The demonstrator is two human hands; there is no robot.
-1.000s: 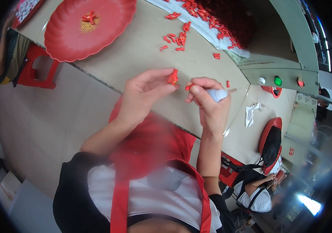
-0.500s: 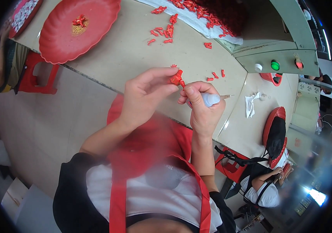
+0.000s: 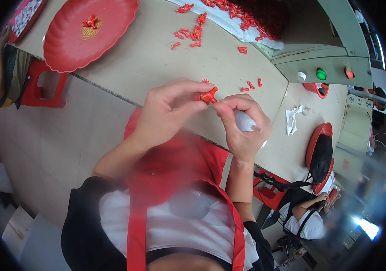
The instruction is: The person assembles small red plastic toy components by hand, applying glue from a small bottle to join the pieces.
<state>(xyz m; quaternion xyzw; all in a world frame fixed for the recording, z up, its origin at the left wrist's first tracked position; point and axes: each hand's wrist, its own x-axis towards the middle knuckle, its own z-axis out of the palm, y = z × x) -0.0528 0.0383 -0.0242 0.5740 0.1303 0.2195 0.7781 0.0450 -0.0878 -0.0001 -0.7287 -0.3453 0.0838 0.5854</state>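
Between the fingertips of my left hand [image 3: 166,110] is a small glossy red figurine [image 3: 208,96], held above the near edge of the table. My right hand [image 3: 246,135] is closed too, its palm and fingers cradling a translucent squeeze bottle [image 3: 244,121] with a thin tip. The right thumb and forefinger press together at the figurine's lower end; whether they pinch a separate small part there is hidden. Just past my left fingertips a tiny red piece [image 3: 205,81] shows on the table. A few loose red limb pieces [image 3: 250,85] lie beyond my right hand.
A scalloped red tray [image 3: 62,49] carrying one red figurine stands at the far left. Red parts [image 3: 197,31] lie scattered at the back, beside a heap on white cloth [image 3: 229,25]. A grey-green cabinet [image 3: 287,70] with buttons borders the right. Crumpled tissue [image 3: 291,121] lies near it. Co-workers sit both sides.
The figurine has turned in my left fingers. My right hand has shifted slightly right and rotated, and the bottle's thin tip now points more toward me.
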